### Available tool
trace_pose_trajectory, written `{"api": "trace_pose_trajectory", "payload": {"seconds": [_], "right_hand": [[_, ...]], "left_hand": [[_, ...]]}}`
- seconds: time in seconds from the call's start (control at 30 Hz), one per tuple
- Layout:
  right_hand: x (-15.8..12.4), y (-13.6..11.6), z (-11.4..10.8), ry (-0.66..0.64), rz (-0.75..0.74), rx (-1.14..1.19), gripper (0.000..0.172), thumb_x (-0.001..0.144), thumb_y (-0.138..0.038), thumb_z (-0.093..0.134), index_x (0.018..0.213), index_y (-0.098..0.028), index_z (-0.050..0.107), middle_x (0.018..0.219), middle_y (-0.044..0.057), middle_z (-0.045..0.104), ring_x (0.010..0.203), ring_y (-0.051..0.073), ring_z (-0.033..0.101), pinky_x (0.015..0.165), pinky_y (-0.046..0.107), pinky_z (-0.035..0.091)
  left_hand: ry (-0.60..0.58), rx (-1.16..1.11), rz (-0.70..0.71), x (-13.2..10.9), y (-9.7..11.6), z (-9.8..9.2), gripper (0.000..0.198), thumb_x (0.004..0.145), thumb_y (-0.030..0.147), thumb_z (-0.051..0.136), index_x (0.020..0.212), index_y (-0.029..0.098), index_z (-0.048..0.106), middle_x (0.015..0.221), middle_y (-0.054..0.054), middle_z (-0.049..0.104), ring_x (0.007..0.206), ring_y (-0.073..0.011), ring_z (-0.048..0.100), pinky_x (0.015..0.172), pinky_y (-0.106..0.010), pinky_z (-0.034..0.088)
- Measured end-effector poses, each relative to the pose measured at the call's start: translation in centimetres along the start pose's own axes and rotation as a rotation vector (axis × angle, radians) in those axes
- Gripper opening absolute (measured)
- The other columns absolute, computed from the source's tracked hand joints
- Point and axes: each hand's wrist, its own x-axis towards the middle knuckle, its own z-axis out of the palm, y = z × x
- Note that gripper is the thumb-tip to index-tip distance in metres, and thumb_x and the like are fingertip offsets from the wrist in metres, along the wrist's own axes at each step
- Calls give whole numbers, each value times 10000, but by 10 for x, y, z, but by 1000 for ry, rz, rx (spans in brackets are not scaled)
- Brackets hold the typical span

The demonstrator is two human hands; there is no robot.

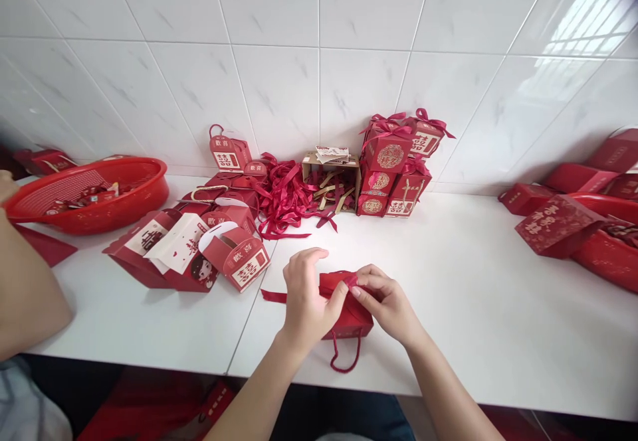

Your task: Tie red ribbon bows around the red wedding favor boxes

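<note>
A small red gift box (356,318) lies on the white table in front of me, its dark red cord handle (345,369) looping toward the near edge. Over the top of the box runs a red satin ribbon (273,296), one end trailing out to the left. My right hand (391,301) pinches the ribbon above the box between thumb and fingers. My left hand (309,298) has its thumb tip on the same bit of ribbon, with the index finger raised; its other fingers are partly hidden.
Folded red boxes (244,262) stand left, near a red plastic basket (124,205). Behind lie a ribbon heap (284,195) and an open carton (356,188); beside it are stacked ribboned boxes (393,155). Another person's arm (30,288) is at far left, a second basket (605,255) at right.
</note>
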Motion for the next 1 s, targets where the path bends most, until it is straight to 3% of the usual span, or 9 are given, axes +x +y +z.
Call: {"api": "trace_pose_trajectory", "payload": {"seconds": [0.17, 0.3, 0.4, 0.5, 0.6, 0.67, 0.83, 0.9, 1.0], "right_hand": [[-2, -2, 3, -27, 63, 53, 256, 919, -428, 557, 938, -205, 683, 966, 67, 672, 908, 202, 642, 795, 318, 532], [-4, 0, 4, 18, 146, 90, 307, 909, -492, 545, 910, -199, 635, 905, 59, 693, 849, 197, 663, 761, 314, 547], [-5, 2, 3, 14, 172, 122, 329, 899, -521, 545, 910, -200, 616, 900, 60, 702, 868, 200, 669, 769, 309, 546], [-6, 2, 3, 26, 184, 89, 336, 891, -525, 550, 903, -195, 612, 846, 51, 693, 782, 186, 660, 697, 291, 537], [-7, 1, 6, 93, 181, -5, 305, 896, -487, 538, 886, -193, 617, 792, 45, 680, 737, 187, 656, 680, 294, 527], [-8, 0, 9, 143, 176, -85, 260, 894, -439, 530, 873, -197, 620, 765, 43, 677, 719, 194, 654, 669, 300, 520], [-7, -2, 19, 203, 182, -258, 166, 863, -334, 523, 858, -214, 637, 778, 45, 700, 674, 202, 635, 617, 312, 490], [-5, -4, 23, 207, 197, -295, 162, 857, -324, 521, 845, -218, 644, 766, 42, 705, 673, 208, 640, 626, 320, 486], [-3, -7, 25, 188, 187, -341, 173, 860, -315, 520, 846, -217, 662, 778, 42, 715, 693, 210, 645, 646, 323, 482]], "left_hand": [[36, 17, -17, -2, 1, -5, 414, 787, 201, 632, 1150, 215, 433, 1086, -99, 564, 1039, -283, 541, 934, -453, 402], [-198, -199, -62, -1, -7, -19, 464, 772, 175, 611, 1197, 233, 434, 1177, -106, 524, 1144, -278, 492, 990, -438, 405], [-375, -339, -325, -1, -22, -26, 275, 808, 241, 575, 1072, 234, 497, 1100, -77, 551, 1103, -255, 518, 993, -421, 403], [-505, -419, -544, -3, -38, -22, 189, 872, 408, 531, 872, 219, 545, 899, -32, 587, 913, -210, 578, 840, -343, 475], [-620, -473, -572, -9, -46, -16, 360, 882, 492, 499, 682, 197, 551, 670, 5, 559, 666, -160, 559, 635, -271, 478], [-635, -493, -576, -11, -47, -17, 387, 872, 485, 515, 625, 188, 539, 612, 12, 538, 604, -144, 530, 587, -256, 460], [-561, -432, -513, 0, -40, -39, 205, 792, 369, 667, 698, 196, 611, 699, -2, 600, 675, -161, 546, 651, -278, 438], [-566, -305, -348, 11, -33, -51, 135, 801, 343, 678, 745, 221, 666, 744, -13, 618, 737, -184, 558, 714, -309, 437], [-610, -66, 22, 29, -17, -61, 115, 869, 283, 610, 805, 275, 704, 809, -23, 614, 850, -217, 548, 826, -369, 416]]}}
